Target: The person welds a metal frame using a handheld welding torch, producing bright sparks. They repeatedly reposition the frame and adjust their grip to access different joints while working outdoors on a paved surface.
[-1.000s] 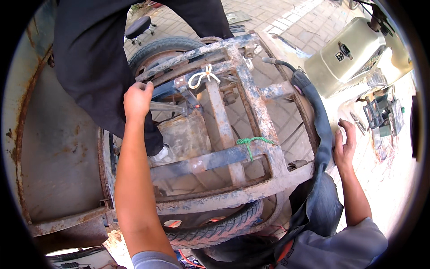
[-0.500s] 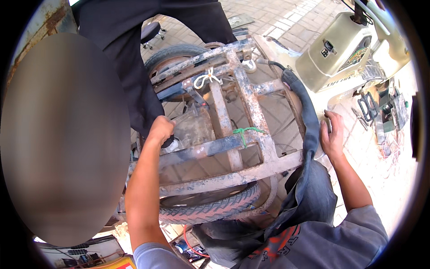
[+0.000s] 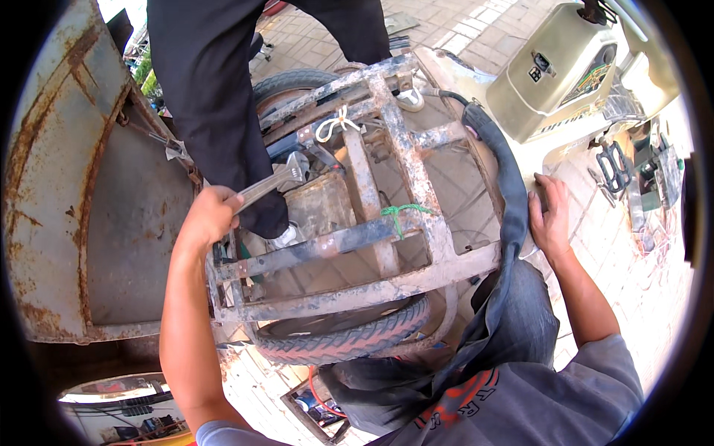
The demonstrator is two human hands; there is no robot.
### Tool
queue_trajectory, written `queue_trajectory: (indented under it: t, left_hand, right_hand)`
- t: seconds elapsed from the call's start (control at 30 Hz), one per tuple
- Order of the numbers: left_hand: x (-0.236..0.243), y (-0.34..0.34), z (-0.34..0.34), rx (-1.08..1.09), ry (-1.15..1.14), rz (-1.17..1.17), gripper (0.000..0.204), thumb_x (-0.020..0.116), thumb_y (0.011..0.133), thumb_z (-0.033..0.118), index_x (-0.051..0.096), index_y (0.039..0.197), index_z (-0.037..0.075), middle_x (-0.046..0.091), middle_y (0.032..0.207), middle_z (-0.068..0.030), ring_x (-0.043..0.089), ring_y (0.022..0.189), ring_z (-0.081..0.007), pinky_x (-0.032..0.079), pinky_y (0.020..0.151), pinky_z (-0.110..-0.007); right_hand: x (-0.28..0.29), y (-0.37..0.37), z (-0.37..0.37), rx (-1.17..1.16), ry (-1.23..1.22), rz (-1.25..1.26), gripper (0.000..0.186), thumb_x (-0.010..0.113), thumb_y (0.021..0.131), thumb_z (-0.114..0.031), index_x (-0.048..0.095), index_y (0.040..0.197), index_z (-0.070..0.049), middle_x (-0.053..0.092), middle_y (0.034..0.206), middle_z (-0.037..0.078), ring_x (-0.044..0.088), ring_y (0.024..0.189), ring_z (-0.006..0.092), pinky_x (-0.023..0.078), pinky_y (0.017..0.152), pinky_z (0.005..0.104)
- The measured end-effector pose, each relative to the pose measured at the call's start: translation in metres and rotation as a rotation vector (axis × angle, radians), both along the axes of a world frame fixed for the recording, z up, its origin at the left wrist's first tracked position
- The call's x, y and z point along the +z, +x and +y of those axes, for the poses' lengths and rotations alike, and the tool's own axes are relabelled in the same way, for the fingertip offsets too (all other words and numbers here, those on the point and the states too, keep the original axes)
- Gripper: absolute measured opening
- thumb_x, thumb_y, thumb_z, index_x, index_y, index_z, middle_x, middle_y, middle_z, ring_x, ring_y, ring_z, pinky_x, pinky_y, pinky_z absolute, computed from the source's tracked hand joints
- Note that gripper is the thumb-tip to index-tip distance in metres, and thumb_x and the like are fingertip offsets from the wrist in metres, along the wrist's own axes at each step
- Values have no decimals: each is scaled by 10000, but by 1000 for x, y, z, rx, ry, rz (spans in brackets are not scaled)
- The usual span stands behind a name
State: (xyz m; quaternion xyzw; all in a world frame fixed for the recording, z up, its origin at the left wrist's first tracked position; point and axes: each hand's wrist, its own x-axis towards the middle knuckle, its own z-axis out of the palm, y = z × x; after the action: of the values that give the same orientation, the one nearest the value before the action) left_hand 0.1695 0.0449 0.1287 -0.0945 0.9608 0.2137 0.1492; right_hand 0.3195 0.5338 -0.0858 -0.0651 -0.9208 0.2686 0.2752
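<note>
My left hand [image 3: 212, 215] is closed round the handle of an adjustable wrench [image 3: 274, 183]. Its jaw end points up and right, above the left part of a rusty metal frame [image 3: 413, 167]. The frame belongs to a cart or trike and has patches of worn blue and white paint. Green string [image 3: 405, 213] is tied round one bar and white cord [image 3: 338, 123] is knotted on another. My right hand [image 3: 550, 217] rests with fingers extended on the pale body edge, beside a dark strip of rubber or cloth [image 3: 513, 195]; nothing shows in it.
Another person in black trousers [image 3: 204, 89] stands at the frame's far left side. A rusty metal panel [image 3: 134, 223] rises at the left. A tyre [image 3: 349, 334] lies along the frame's near side. At right are a beige vehicle body [image 3: 547, 82] and a black pedal [image 3: 613, 169].
My left hand has moved left and slightly up, and the wrench now shows clearly in it. A large blurred shape at left is gone, uncovering the rusty panel. My right hand stays put.
</note>
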Motion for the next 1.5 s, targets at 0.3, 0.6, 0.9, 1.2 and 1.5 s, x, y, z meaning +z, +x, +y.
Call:
queue_trajectory:
  t: [0.3, 0.6, 0.9, 1.2, 1.5]
  left_hand:
    - [-4, 207, -38, 510, 862, 257, 231, 561, 1008, 221, 571, 1000, -10, 501, 583, -20, 357, 416, -63, 269, 370, -215]
    - [-56, 320, 36, 466, 1406, 511, 283, 509, 1041, 248, 542, 1151, -10, 435, 575, -35, 295, 389, -73, 226, 357, -228]
    - [-61, 313, 135, 131, 1378, 316, 373, 595, 998, 266, 491, 1202, -28, 514, 649, -63, 391, 463, -85, 307, 425, -251]
    - [-63, 290, 199, -464, 1026, -85, 359, 529, 1022, 222, 438, 1285, -4, 632, 863, -179, 648, 754, -351, 510, 692, -401]
    - [-55, 259, 93, -165, 753, 181, 351, 578, 1012, 231, 587, 1233, -42, 692, 1099, -130, 616, 961, -159, 507, 864, -315]
  right_hand:
    - [-1, -1, -3, 7, 3, 21, 333, 633, 843, -72, 610, 1167, 2, 611, 1117, 178, 544, 1051, 356, 414, 950, 425]
    - [10, 6, -5, 30, -21, 221, 268, 603, 895, -69, 618, 1151, 11, 622, 1090, 162, 567, 1027, 312, 435, 916, 373]
    - [107, 92, -106, 1043, -1484, -410, 728, 686, 922, -372, 406, 1436, 61, 574, 1300, 164, 530, 1222, 238, 382, 1040, 380]
    - [108, 125, -115, 809, -1552, -100, 248, 652, 945, -221, 601, 1028, 7, 657, 1001, 189, 613, 1031, 272, 458, 973, 441]
    - [35, 176, 61, -281, -1040, -299, 206, 589, 975, -232, 577, 949, -27, 520, 622, 30, 514, 555, 132, 440, 552, 298]
